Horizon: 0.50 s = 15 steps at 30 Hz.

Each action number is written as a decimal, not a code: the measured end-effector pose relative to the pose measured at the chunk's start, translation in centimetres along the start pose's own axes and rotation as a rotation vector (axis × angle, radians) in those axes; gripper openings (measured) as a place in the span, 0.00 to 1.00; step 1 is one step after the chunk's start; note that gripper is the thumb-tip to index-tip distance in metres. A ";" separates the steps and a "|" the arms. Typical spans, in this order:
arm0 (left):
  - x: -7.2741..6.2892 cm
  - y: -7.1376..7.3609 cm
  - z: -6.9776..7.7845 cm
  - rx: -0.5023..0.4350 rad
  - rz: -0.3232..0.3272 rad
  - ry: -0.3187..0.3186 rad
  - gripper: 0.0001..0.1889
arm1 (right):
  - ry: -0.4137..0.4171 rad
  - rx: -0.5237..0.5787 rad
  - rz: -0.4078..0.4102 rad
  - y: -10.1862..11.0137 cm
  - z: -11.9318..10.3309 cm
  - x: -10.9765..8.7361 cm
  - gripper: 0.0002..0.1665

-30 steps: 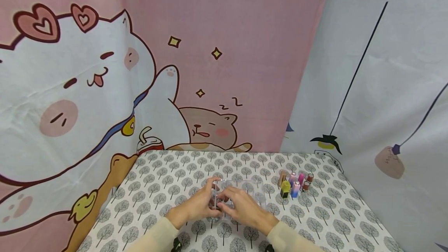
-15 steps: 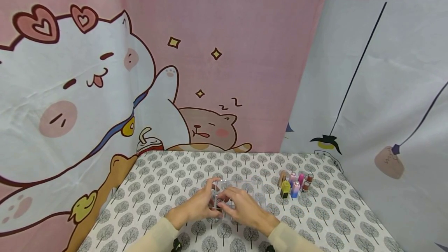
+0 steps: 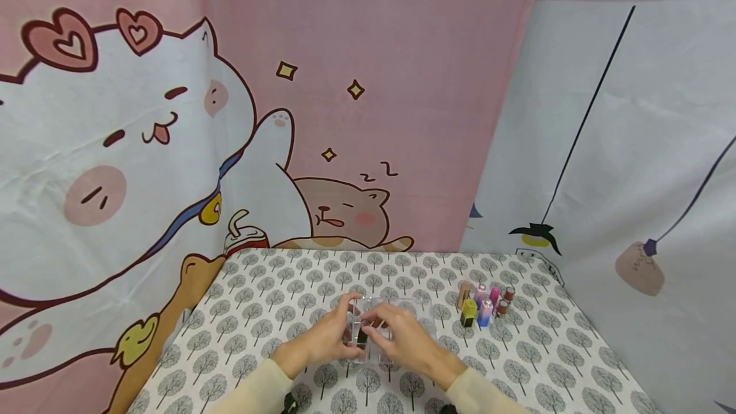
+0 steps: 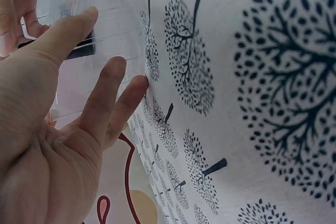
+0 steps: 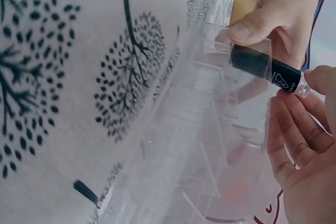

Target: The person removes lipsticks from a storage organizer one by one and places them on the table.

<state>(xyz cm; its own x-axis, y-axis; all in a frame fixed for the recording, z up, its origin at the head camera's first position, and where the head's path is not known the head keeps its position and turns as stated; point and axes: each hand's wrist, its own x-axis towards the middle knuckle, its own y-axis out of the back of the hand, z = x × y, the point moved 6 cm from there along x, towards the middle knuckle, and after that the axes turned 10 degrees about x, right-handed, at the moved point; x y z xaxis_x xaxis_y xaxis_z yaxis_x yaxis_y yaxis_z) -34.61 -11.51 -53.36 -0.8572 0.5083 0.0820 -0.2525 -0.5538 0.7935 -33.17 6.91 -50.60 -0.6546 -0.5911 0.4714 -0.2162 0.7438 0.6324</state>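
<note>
A clear plastic organizer (image 3: 425, 315) with several compartments lies on the cloth in front of me. My left hand (image 3: 330, 335) grips its left end, thumb on the near side and fingers reaching to the far side. A black lipstick tube (image 5: 251, 62) with white print and a clear end stands partly inside a compartment at that end. My right hand (image 3: 405, 340) pinches the tube's clear end between thumb and fingers, as the right wrist view shows. In the left wrist view, only a dark piece of the tube (image 4: 81, 50) appears beyond my left thumb.
Right of the organizer stands a group of cosmetics: a yellow-and-black tube (image 3: 468, 312), a pink-and-blue tube (image 3: 485, 313), a bright pink one (image 3: 495, 292), brown tubes (image 3: 463, 292) and small brown-topped pieces (image 3: 509, 292). A tree-print cloth (image 3: 253, 363) covers the table; a cartoon curtain (image 3: 425, 114) hangs behind.
My right hand has shifted slightly up and right, its fingers spreading a little. The black lipstick tube, mostly hidden before, now shows between my hands. My left hand stays in place.
</note>
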 end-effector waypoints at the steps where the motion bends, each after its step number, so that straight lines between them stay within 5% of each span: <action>1: 0.0 0.0 0.0 -0.005 0.000 -0.001 0.65 | 0.001 -0.005 0.007 0.2 -0.1 0.0 0.15; 15: 0.0 -0.1 0.0 0.006 0.004 -0.017 0.64 | 0.124 -0.044 0.121 3.1 -1.5 -0.4 0.15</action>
<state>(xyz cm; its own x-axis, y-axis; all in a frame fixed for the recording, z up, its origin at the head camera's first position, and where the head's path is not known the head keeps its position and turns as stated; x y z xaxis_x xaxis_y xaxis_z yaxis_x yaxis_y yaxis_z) -34.56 -11.49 -53.49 -0.8504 0.5174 0.0955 -0.2465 -0.5521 0.7965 -32.53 9.00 -47.93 -0.5788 -0.5341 0.6163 -0.1074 0.7990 0.5916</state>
